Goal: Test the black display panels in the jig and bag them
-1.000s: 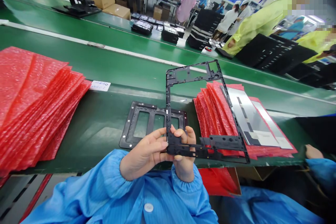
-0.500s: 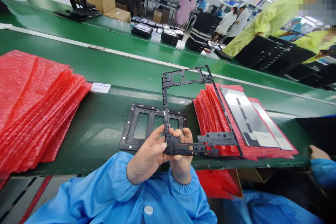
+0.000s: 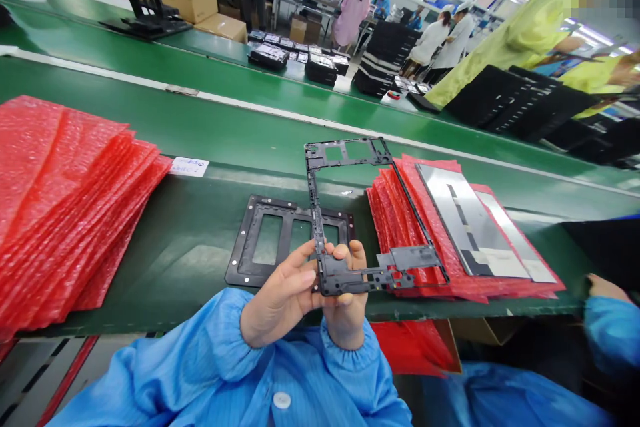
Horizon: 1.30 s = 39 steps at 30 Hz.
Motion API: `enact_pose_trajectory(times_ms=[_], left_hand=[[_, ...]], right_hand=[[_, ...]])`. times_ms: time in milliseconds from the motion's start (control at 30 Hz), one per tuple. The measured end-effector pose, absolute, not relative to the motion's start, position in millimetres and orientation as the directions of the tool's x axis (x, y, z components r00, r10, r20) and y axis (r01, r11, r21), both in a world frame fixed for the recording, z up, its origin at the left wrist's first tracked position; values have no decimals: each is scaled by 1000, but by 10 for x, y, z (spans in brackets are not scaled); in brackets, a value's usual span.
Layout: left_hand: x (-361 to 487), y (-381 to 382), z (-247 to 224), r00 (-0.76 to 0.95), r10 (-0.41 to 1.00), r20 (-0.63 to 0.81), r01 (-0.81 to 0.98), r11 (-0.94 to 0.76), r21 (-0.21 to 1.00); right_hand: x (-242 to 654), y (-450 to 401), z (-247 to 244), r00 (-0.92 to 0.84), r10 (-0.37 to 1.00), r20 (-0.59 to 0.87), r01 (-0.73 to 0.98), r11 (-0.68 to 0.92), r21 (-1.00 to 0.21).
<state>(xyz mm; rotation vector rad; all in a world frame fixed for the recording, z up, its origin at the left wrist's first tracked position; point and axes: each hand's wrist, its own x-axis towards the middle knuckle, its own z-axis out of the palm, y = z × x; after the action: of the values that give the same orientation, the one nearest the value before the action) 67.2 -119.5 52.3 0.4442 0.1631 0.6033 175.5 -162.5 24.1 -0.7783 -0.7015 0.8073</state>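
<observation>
A thin black plastic frame (image 3: 313, 197) stands tilted above the green bench, held up at its lower left corner. My left hand (image 3: 285, 290) pinches the frame's left edge between thumb and fingers. My right hand (image 3: 349, 303) grips the bottom edge close beside it, its fingertips showing behind and below the frame. Behind my left hand, a black fixture plate (image 3: 243, 250) with rectangular openings lies on the bench. Right of the frame, silver panels (image 3: 473, 227) rest on a pile of red bubble bags (image 3: 395, 213).
A large stack of red bubble bags (image 3: 65, 207) lies at left beside a white label (image 3: 189, 167). Across the green bench (image 3: 225, 127) are a black stand (image 3: 147, 3), cartons and black trays. A co-worker's hand (image 3: 607, 288) is at the right edge.
The black frame has tipped and turned in my hands, its top edge now lower and its right side drawn in to the left. Both hands keep nearly the same place.
</observation>
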Motion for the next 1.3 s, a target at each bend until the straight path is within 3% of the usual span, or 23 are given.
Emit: enact_pose_trajectory(times_ms=[267, 333, 433, 500, 600, 667, 1300], left_hand=[[692, -1172, 542, 834, 548, -66, -425, 714, 556], [702, -1180, 503, 786, 610, -102, -422, 649, 633], [685, -1179, 446, 546, 836, -55, -423, 332, 843], [644, -1155, 445, 355, 923, 149, -361, -12, 933], [560, -1082, 515, 328, 828, 454, -189, -414, 891], [512, -1027, 579, 419, 756, 503, -100, -513, 853], [413, -880, 771, 674, 596, 437, -8, -585, 811]], right_hand=[[1836, -1616, 194, 500, 854, 145, -405, 378, -833], [1841, -1608, 182, 499, 854, 149, -424, 391, -817], [1847, -1591, 170, 490, 848, 202, -437, 439, -785], [1849, -1586, 165, 477, 846, 238, -418, 456, -786], [1849, -1598, 161, 470, 842, 266, -351, 454, -819], [1850, -1615, 161, 459, 843, 280, -322, 452, -832], [1884, -1663, 187, 413, 864, 287, -323, 434, -841]])
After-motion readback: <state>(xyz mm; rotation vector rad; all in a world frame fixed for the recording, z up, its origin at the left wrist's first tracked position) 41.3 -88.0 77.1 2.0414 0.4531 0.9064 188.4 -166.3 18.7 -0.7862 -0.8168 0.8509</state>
